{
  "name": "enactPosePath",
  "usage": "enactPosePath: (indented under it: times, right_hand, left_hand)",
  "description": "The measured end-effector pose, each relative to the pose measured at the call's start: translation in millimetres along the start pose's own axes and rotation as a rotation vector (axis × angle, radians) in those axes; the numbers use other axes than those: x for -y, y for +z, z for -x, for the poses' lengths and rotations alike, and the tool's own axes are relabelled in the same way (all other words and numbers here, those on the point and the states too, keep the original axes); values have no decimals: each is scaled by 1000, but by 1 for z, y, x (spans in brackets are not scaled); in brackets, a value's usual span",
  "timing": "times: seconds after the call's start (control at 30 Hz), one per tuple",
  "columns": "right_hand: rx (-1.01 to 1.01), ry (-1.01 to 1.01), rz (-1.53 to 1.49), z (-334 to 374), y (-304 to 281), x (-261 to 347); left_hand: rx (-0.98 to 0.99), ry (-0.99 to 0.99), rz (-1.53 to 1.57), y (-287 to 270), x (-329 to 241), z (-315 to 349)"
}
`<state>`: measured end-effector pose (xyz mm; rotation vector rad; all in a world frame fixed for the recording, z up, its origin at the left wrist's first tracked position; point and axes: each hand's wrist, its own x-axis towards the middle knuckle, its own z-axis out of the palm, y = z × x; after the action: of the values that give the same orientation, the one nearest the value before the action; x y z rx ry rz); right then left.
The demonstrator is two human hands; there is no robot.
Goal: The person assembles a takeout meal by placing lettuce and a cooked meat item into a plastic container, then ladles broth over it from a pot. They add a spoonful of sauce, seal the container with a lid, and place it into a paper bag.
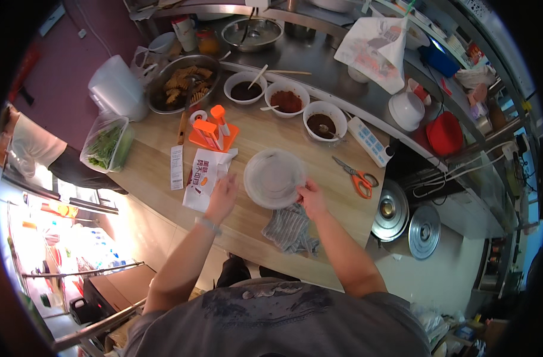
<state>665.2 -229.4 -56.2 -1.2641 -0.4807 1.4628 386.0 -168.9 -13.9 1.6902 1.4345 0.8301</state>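
A round, clear plastic takeout bowl (275, 178), apparently lidded, is over the wooden table. My right hand (311, 199) grips its rim at the lower right, thumb on top. My left hand (222, 196) is to the left of the bowl, apart from it. Its fingers point away from me, loosely bent, and I see nothing in them. It overlaps the right edge of a white printed paper bag (199, 181) lying flat. A grey striped cloth (290, 229) lies crumpled below the bowl, partly behind my right hand.
Behind the bowl stand an orange tape dispenser (215, 134) and white bowls of dark sauce (246, 88), red-brown paste (287, 101) and brown sauce (324, 122). Orange-handled scissors (361, 180) and a white power strip (368, 141) lie right. A receipt (176, 168) and greens tub (108, 146) are left.
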Motion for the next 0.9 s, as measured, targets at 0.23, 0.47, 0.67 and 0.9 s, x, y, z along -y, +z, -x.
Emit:
enactPosePath:
  times: [0.23, 0.47, 0.67, 0.9]
  right_hand:
    - [-351, -125, 682, -36, 54, 29]
    - [-322, -122, 924, -68, 75, 36]
    - [-376, -195, 1088, -64, 87, 46]
    - [-267, -95, 1178, -81, 90, 50]
  left_hand:
    - [267, -77, 30, 28, 3, -113]
    - [460, -35, 101, 39, 18, -132]
    - [544, 57, -56, 37, -1, -141]
    - [697, 121, -178, 73, -15, -168]
